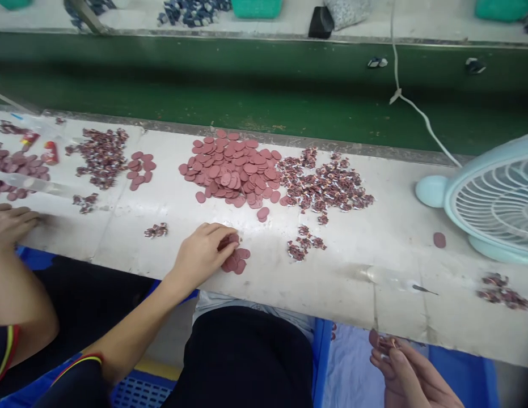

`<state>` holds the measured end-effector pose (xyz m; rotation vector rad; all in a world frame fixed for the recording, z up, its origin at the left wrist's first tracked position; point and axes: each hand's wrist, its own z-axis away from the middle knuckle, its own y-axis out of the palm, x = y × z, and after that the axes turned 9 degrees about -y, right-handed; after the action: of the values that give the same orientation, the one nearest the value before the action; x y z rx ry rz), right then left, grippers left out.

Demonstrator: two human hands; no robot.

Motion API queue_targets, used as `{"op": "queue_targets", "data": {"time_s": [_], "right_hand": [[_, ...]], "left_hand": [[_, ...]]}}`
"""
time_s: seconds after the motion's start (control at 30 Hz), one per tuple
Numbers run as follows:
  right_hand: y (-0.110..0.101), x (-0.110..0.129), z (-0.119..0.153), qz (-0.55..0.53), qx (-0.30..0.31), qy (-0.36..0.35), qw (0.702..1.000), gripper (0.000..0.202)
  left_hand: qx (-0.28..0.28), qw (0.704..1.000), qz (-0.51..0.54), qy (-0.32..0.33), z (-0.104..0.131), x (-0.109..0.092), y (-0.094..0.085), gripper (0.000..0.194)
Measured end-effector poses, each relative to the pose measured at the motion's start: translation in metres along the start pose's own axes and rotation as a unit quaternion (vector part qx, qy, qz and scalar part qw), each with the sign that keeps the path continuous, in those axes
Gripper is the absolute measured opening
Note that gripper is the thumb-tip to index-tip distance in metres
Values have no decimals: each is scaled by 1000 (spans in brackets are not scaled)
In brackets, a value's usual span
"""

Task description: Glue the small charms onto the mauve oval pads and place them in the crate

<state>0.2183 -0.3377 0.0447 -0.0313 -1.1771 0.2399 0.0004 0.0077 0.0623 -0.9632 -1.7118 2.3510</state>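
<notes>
My left hand (204,252) rests at the table's near edge, its fingers curled over a small group of reddish-brown oval discs (239,265) and closed on an oval disc among them. At lower right, my right hand (410,371) is raised over the edge, thumb and fingers pinching a reddish-brown oval disc (374,338) with a small brown-and-white figured piece (388,343) against it. A large heap of the same discs (233,170) lies beyond my left hand. To its right spreads a heap of small figured pieces (327,181), with a smaller cluster (305,243) nearer me.
A light-blue fan (497,198) stands at the right. A clear bottle with a dark thin tip (389,277) lies near the front edge. At the far left is a co-worker's hand (11,224). A blue bin (321,362) sits below the table; a green belt (246,85) runs behind.
</notes>
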Motion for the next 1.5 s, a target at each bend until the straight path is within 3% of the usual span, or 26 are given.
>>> {"op": "queue_targets", "data": {"time_s": [0.1, 0.17, 0.3, 0.5, 0.67, 1.0, 1.2, 1.37, 1.5], "right_hand": [[-32, -16, -6, 33, -36, -29, 998, 41], [-54, -30, -12, 73, -51, -63, 994, 42], [-83, -68, -26, 160, -28, -47, 986, 49], [-69, -146, -39, 297, 65, 2, 953, 29], [-59, -184, -45, 368, 103, 5, 924, 29], [-58, -196, -56, 410, 135, -7, 902, 32], [-54, -188, -57, 426, 148, -14, 892, 32], [-53, -177, -49, 469, 122, -34, 874, 34], [-41, -173, -43, 482, 171, -39, 858, 32]], "left_hand": [[26, 999, 16, -18, -3, -5, 3, 26], [54, 994, 81, -51, -4, -8, 3, 27], [94, 940, 310, -113, -4, -15, -4, 34], [163, 815, 547, -102, 9, -30, -6, 12], [207, 742, 623, -132, 24, -32, 2, 24], [204, 700, 660, -180, 30, -25, 8, 35], [204, 702, 651, -204, 32, -27, 10, 31], [203, 699, 651, -216, 32, -26, 11, 31], [214, 685, 660, -223, 31, -28, 15, 27]]}}
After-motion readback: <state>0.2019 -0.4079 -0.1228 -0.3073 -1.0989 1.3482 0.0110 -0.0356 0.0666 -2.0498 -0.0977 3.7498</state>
